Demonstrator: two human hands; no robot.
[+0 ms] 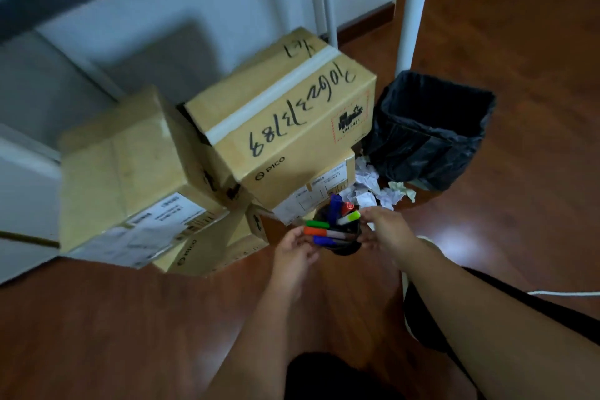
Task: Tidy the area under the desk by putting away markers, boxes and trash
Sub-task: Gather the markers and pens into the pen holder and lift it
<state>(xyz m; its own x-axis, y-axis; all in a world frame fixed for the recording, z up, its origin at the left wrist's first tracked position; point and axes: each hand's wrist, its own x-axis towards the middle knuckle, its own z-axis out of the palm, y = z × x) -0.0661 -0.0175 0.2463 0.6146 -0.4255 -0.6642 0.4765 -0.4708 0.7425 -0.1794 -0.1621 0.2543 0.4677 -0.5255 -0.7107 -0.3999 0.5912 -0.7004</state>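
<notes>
A black pen cup (344, 247) stands on the wood floor in front of a pile of cardboard boxes (279, 114). Several markers (328, 232) with green, orange, purple and red caps stick out of it or lie across its rim. My left hand (297, 245) pinches the capped ends of the lying markers at the cup's left side. My right hand (384, 229) curls against the cup's right side; whether it grips the cup is unclear. Crumpled white paper (373, 188) lies on the floor beside a bin with a black bag (431, 130).
White desk legs (412, 6) stand behind the bin, and a white wall runs behind the boxes. A tilted box (130, 172) leans at the left of the pile. My knees and black shorts fill the bottom edge. A white cable (565, 293) crosses the floor at right.
</notes>
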